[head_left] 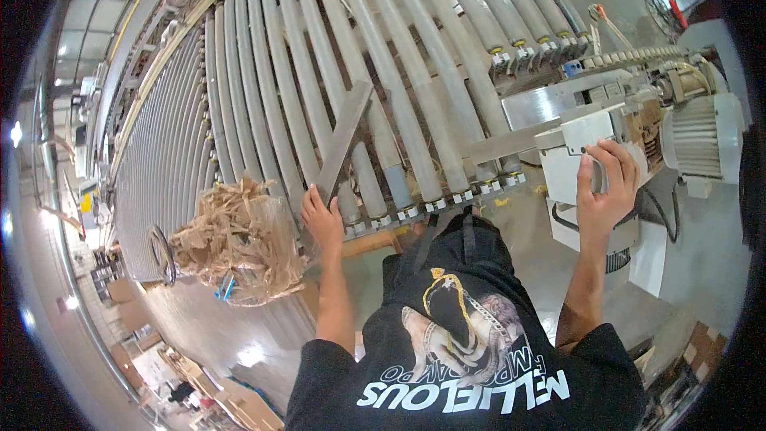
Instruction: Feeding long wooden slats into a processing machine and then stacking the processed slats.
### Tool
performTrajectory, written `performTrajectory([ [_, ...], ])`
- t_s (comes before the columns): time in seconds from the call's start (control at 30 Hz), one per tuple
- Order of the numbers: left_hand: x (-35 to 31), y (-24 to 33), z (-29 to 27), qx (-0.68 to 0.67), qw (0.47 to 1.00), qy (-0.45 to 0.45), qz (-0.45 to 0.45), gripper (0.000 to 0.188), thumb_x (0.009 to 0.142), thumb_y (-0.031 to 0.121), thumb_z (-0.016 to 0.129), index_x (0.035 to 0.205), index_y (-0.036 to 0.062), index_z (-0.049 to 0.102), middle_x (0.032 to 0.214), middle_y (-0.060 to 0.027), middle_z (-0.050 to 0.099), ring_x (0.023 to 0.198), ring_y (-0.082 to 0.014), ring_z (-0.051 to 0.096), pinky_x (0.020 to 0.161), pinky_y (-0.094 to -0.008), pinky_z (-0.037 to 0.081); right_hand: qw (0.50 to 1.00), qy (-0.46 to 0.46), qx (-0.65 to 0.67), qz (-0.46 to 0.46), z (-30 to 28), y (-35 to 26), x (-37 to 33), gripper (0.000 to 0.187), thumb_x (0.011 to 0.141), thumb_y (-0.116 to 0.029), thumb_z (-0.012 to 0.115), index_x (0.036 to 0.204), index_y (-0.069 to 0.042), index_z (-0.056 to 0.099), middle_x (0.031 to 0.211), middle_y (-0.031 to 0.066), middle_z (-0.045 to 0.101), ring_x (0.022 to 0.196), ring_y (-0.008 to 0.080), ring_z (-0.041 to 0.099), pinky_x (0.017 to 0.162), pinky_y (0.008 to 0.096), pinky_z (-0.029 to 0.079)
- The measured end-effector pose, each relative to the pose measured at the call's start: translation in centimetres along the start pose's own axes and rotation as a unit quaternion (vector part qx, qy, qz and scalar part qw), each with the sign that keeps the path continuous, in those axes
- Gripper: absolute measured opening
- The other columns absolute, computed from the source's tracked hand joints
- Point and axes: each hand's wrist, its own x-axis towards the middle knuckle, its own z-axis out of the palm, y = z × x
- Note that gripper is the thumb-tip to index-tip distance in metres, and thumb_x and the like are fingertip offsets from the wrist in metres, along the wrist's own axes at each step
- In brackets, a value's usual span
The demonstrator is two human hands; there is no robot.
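Observation:
A long flat grey strip (346,132) lies aslant across the conveyor rollers. My left hand (323,222) is at its near end, with the fingers and thumb closed about that end. To the right, my right hand (610,189) is curled against the white machine housing (565,168), its fingertips bent over the upper face and the thumb close to them. Whether anything small sits under those fingertips is hidden. A second flat grey strip (515,144) reaches from the rollers to the left side of this housing.
Metal rollers (279,72) run away from me in a wide bed. Left of my left hand stands a clear bag (239,243) stuffed with crumpled brown paper. A finned grey motor (702,140) sits at the far right. Cardboard pieces (239,399) lie at the lower left.

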Motion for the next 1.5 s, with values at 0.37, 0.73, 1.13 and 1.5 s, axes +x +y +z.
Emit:
performTrajectory([
  [0.37,2.5,-1.5,-0.1,0.139,0.979,-0.022,0.145,0.074,0.092,0.003,0.062,0.163,0.0045,0.042,0.150,-0.0184,0.055,0.134,-0.0395,0.054,0.116,-0.0503,0.044,1.000,-0.002,0.009,-0.018,0.0,0.4,-0.1,0.016,0.090,-0.013,0.081,0.106,-0.015,0.078,0.120,0.0018,0.075,0.114,0.0268,0.068,0.105,0.0446,0.050],
  [0.73,3.7,-3.5,-0.6,-0.060,0.996,-0.057,0.030,0.068,0.103,0.023,0.067,0.163,0.0084,0.039,0.134,-0.0235,0.066,0.126,-0.0446,0.061,0.106,-0.0520,0.050,1.000,0.005,0.029,-0.002,0.3,0.0,-0.5,0.013,0.092,-0.012,0.081,0.105,-0.013,0.079,0.118,0.0017,0.076,0.112,0.0262,0.069,0.102,0.0429,0.053],
  [1.13,2.8,-1.0,0.4,-0.061,0.998,-0.010,-0.033,0.059,0.101,0.032,0.071,0.153,0.0075,0.053,0.130,-0.0168,0.068,0.124,-0.0392,0.061,0.109,-0.0524,0.045,1.000,0.017,0.022,0.007,0.3,1.0,-0.5,0.009,0.095,-0.010,0.078,0.103,-0.008,0.078,0.117,0.0052,0.077,0.114,0.0279,0.070,0.099,0.0431,0.056],
  [1.5,4.2,22.4,1.7,-0.359,0.911,-0.014,0.201,0.037,0.092,0.024,0.078,0.124,0.0065,0.072,0.121,-0.0171,0.075,0.110,-0.0389,0.070,0.100,-0.0477,0.055,0.998,0.018,0.056,-0.013,0.6,0.5,-0.3,0.011,0.091,-0.013,0.077,0.101,-0.008,0.079,0.113,0.0089,0.077,0.106,0.0315,0.071,0.097,0.0445,0.055],
])
